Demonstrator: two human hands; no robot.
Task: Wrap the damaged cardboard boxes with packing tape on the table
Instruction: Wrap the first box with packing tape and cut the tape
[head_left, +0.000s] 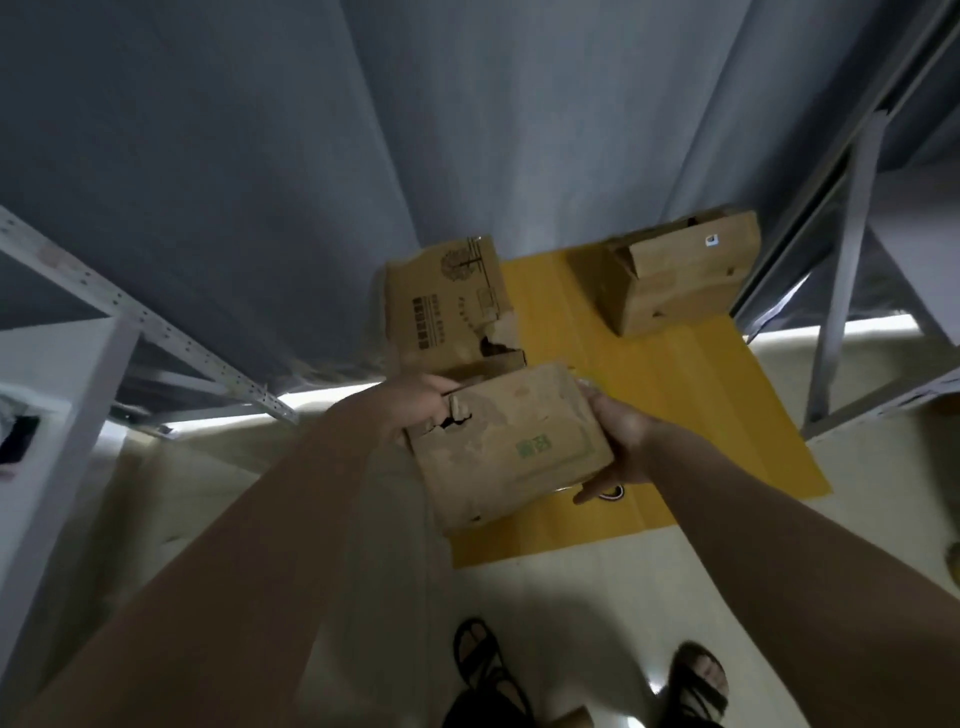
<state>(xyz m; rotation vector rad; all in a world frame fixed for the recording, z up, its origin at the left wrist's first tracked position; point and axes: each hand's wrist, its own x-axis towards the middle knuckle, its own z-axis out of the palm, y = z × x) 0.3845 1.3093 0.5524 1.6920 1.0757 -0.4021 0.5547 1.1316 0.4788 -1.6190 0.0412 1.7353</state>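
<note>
I hold a worn, torn cardboard box (506, 447) with a green print in the air between both hands. My left hand (415, 402) grips its torn left edge. My right hand (615, 444) grips its right side, thumb under the bottom corner. Behind it a second damaged box (447, 301) with dark printing and a ripped lower corner stands on the yellow sheet (675, 395). A third box (670, 275) lies farther right on the same sheet. No packing tape is in sight.
A grey curtain (260, 156) hangs behind the boxes. White metal shelving (130, 317) stands at the left and more racking (841, 291) at the right. The floor is pale tile (597, 597); my feet in black sandals (696, 680) show at the bottom.
</note>
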